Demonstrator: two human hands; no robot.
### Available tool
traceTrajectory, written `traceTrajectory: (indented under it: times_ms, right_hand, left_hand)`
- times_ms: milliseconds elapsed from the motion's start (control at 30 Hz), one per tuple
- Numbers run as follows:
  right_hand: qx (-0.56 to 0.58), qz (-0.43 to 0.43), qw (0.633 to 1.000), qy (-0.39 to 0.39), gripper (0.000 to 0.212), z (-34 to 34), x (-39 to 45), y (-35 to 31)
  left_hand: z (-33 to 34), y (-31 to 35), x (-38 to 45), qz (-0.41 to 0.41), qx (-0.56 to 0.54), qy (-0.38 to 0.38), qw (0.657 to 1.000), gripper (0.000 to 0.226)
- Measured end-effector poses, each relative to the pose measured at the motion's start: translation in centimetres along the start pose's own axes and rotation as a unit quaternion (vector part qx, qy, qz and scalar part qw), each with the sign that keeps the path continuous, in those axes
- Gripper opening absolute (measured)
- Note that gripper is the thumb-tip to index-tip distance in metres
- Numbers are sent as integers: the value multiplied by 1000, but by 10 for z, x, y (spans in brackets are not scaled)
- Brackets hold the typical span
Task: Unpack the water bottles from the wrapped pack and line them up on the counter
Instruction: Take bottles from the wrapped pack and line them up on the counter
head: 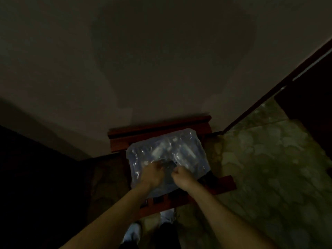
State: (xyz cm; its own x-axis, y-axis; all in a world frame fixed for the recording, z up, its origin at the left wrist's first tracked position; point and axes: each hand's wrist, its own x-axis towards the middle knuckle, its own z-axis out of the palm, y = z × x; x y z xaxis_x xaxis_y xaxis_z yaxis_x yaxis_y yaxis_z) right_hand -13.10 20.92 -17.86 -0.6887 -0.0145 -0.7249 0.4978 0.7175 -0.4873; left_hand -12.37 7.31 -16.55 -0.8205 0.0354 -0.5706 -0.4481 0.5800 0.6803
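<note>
Dim light. Wrapped pack (167,157) of water bottles lies flat on a red-brown wooden chair (224,184) set against the wall (161,60), bottle shapes faintly visible through the film. Left hand (152,174) and right hand (181,177) sit side by side on the pack's near-centre top, fingers curled and apparently pinching the plastic wrap between them; exact hold blurred.

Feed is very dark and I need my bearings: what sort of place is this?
Probably a dim room in a home, though I can't be sure. A plain painted wall stands ahead, the tiled floor is mottled, and the wrapped pack sits on a red wooden chair against the wall. No counter is visible.
</note>
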Motion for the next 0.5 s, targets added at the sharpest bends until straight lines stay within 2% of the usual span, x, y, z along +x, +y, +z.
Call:
traceTrajectory:
  times_ms: [133, 233, 367, 500]
  right_hand:
    - [-12, 19, 997, -73, 23, 16, 44, 15]
    - [-27, -2, 996, -87, 33, 25, 73, 25]
    - [-19, -26, 999, -24, 42, 34, 110, 29]
    - [-24, 13, 997, 66, 38, 44, 142, 29]
  left_hand:
    - [30, -14, 34, -44, 32, -28, 998, 31]
    - [50, -26, 61, -67, 61, -56, 994, 32]
    - [67, -42, 96, -62, 117, -33, 991, 50]
    - [74, -58, 137, -154, 76, -1, 985, 38]
